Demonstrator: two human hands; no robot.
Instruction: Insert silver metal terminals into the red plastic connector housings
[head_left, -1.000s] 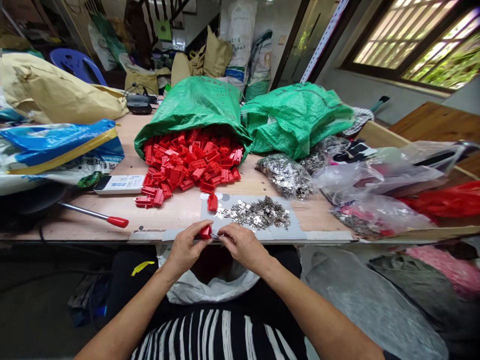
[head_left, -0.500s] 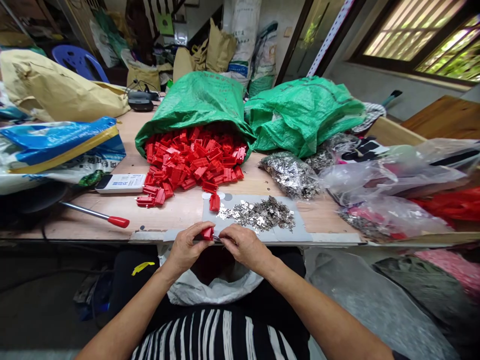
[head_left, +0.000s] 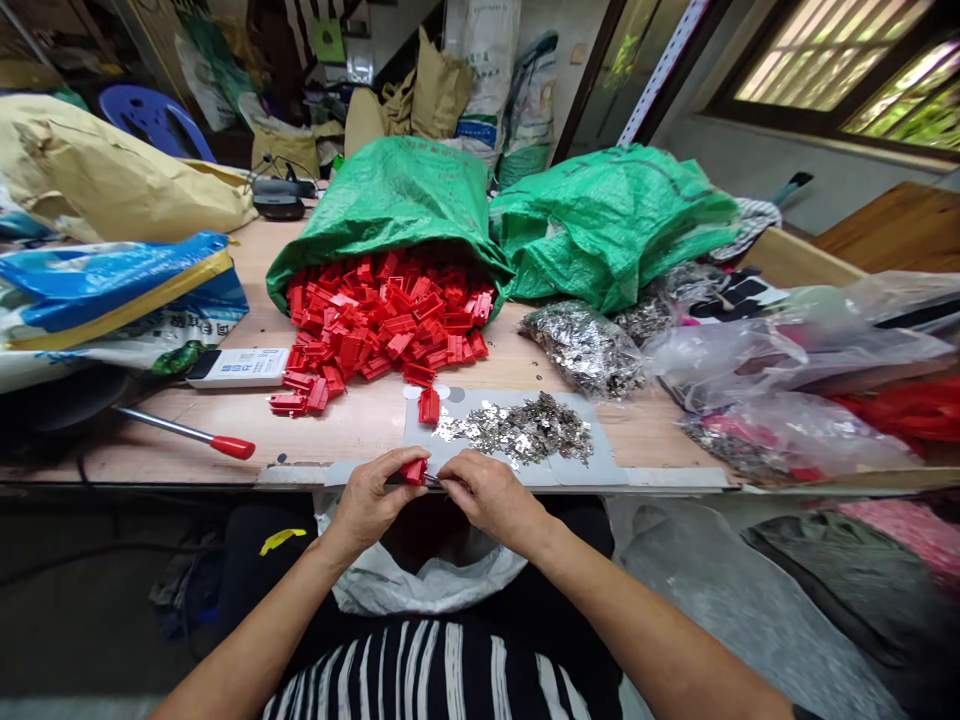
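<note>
My left hand [head_left: 369,502] pinches a small red plastic housing [head_left: 414,470] between thumb and fingers at the table's front edge. Close against its right end, my right hand [head_left: 495,497] is closed on a thin metal piece [head_left: 433,480], whose exact kind is hidden by the fingers. Just beyond the hands, a single red housing [head_left: 429,406] stands on a grey sheet [head_left: 606,455]. Spread over that sheet is a pile of small flat metal pieces [head_left: 525,428]. Below the hands, between the knees, a white sack [head_left: 442,588] hangs open.
A green sack [head_left: 412,190] spills a heap of red housings [head_left: 375,320] onto the table. Right of it lie another green sack [head_left: 607,225] and a clear bag of metal pieces [head_left: 585,345]. A red-handled lever [head_left: 231,446] juts out at left, near a white box [head_left: 240,367].
Both hands stay nearly where they were, with the red housing and the thin metal piece still held together. The camera view has shifted very slightly.
</note>
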